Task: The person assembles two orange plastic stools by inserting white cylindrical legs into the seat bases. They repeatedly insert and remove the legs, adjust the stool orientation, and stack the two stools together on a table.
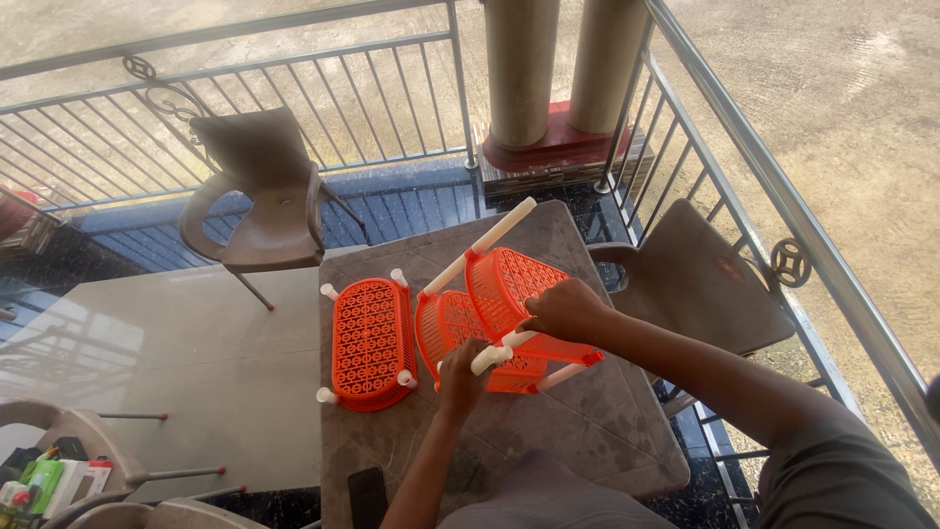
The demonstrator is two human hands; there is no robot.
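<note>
The person leans over a small brown bench on a railed balcony, both hands busy with an orange plastic rack made of perforated trays and white pipes. The rack lies tipped on its side near the middle of the bench, its trays standing on edge, which seems to bring the pipe joints up where the hands can get at them.

The left hand is closed round the end of a short white pipe at the rack's near edge, thumb and fingers wrapped about it. The right hand is clamped on the rim of the upper tray, close to where that pipe meets it; to my eye it steadies the frame while the other hand works the pipe. A long pipe juts up and away from the far side of the rack.

Just beside the rack, to its left and apart from it, a loose tray lies flat with white stubs at its corners, within easy reach.

A dark phone rests at the bench's near edge. Brown chairs stand beyond the bench, one at the far left, another by the railing at right. A wider pale table adjoins on the left.
</note>
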